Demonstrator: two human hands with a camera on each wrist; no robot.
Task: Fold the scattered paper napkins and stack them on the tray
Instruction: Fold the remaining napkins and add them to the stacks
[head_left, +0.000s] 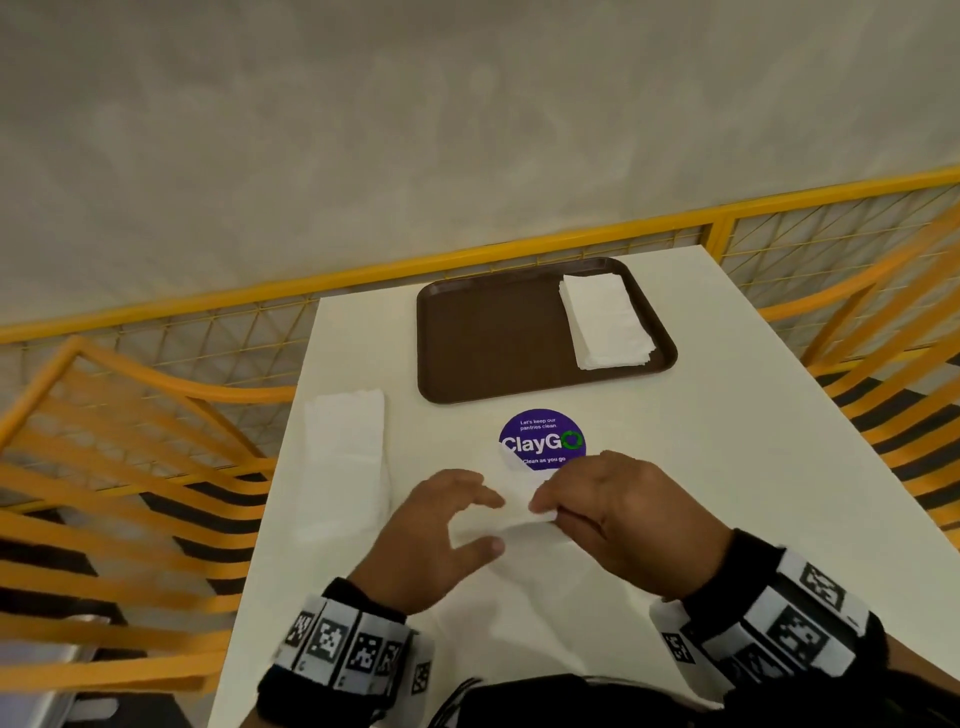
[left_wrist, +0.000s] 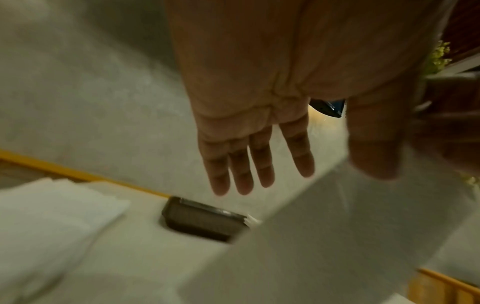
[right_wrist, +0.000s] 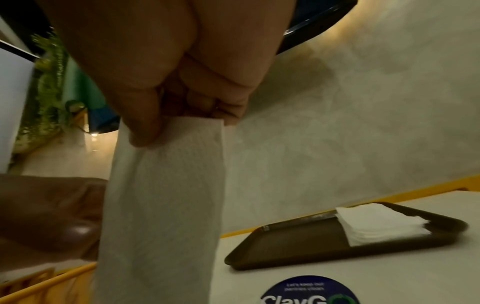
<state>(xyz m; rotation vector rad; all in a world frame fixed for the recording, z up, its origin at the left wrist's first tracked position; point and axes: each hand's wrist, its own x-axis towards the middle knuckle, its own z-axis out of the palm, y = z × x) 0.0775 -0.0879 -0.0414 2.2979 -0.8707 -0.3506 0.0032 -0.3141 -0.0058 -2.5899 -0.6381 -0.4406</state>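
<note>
My right hand (head_left: 556, 512) pinches the edge of a white paper napkin (head_left: 511, 501) just above the table; in the right wrist view thumb and fingers clamp the napkin (right_wrist: 166, 205), which hangs down in a folded strip. My left hand (head_left: 467, 519) hovers beside it with fingers spread and straight (left_wrist: 259, 164), holding nothing. A brown tray (head_left: 488, 338) lies at the far end of the table, with a stack of folded napkins (head_left: 605, 322) on its right side. A pile of unfolded napkins (head_left: 345, 457) lies at the table's left edge.
The white table (head_left: 727, 467) carries a round purple ClayGo sticker (head_left: 543, 439) between tray and hands. Yellow chairs (head_left: 119, 493) stand on both sides, and a yellow mesh railing (head_left: 779, 234) runs behind the table's far edge.
</note>
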